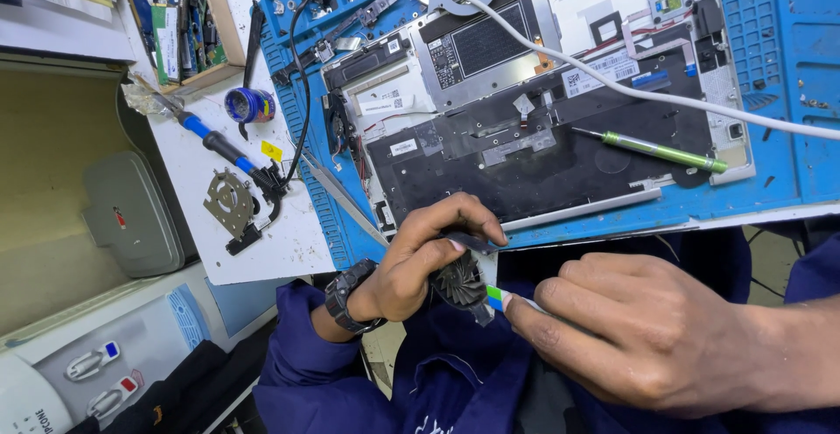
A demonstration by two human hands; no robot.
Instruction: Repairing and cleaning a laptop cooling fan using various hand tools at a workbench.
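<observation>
My left hand grips a small black laptop cooling fan by its housing, low in the head view, over my blue-clad lap. My right hand is closed on a thin tool with a green and white band, its tip touching the fan's blades. A dark watch sits on my left wrist. Just above both hands lies an opened laptop with its bottom cover off, on a blue work mat.
A green-handled screwdriver lies on the laptop. A white cable crosses it. To the left, a white board holds a blue-handled screwdriver, a fan part and a blue tape roll. A grey case lies far left.
</observation>
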